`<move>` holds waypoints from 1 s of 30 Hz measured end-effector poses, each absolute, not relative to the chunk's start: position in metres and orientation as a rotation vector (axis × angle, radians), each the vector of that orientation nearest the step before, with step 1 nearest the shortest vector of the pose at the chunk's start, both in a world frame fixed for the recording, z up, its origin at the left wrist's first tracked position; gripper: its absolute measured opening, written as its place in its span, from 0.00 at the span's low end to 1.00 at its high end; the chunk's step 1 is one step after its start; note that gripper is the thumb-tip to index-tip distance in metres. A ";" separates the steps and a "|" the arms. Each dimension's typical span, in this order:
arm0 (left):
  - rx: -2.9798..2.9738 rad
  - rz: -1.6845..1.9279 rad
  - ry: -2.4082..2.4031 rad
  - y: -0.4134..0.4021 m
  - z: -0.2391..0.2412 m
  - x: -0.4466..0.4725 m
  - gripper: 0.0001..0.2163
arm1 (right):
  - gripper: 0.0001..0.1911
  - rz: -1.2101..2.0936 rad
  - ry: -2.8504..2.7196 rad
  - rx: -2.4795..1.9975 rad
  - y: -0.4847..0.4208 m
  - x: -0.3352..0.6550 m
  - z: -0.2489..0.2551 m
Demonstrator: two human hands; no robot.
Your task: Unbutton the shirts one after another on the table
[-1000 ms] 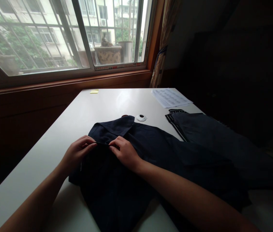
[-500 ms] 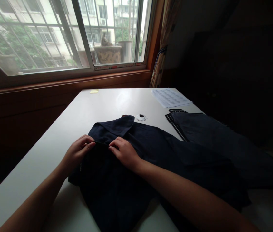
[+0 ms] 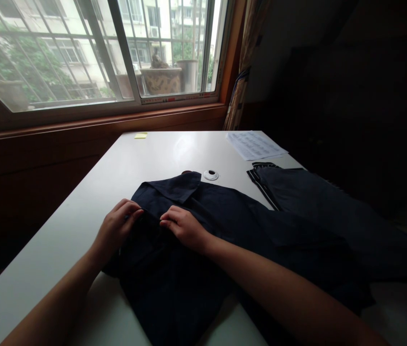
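A dark navy garment [image 3: 178, 288] lies spread over the near part of the table, with a pointed, collar-like flap [image 3: 183, 187] at its far end. At its left edge, my left hand [image 3: 118, 223] pinches the cloth between thumb and fingers. A short way to the right, my right hand [image 3: 183, 228] pinches the same garment, its fingertips pointing at the left hand. Between the two pinches the fabric is very dark, and its fine detail is hard to make out.
Another dark garment with black-and-white striped trim [image 3: 264, 187] lies on the right. Printed papers [image 3: 255, 145], a yellow sticky note [image 3: 141, 136] and a white ring-shaped item [image 3: 211, 175] are on the white table [image 3: 91, 192]. A barred window [image 3: 174, 48] stands beyond.
The cloth edge was pulled straight between my hands and now looks slacker. My right hand has shifted slightly left, while the left has barely moved.
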State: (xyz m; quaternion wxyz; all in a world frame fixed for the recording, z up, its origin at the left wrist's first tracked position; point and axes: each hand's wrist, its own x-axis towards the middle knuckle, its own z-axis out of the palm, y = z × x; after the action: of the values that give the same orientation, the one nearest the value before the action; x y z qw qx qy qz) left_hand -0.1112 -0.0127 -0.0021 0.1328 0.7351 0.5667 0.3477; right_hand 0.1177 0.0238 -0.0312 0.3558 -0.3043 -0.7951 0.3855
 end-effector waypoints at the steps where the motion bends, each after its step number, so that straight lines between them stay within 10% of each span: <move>1: 2.135 0.995 1.651 -0.012 -0.003 -0.111 0.09 | 0.04 0.998 -2.050 -0.786 0.024 0.118 -0.031; 30: 2.666 0.835 1.205 -0.017 -0.005 -0.101 0.07 | 0.06 1.225 -1.943 -0.954 0.023 0.122 -0.016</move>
State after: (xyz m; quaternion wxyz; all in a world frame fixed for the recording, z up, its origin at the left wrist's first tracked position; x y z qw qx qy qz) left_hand -0.1014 -0.0174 -0.0052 0.0494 0.8753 0.3954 0.2740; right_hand 0.1223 0.0228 -0.0164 0.3214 -0.3631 -0.7399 0.4663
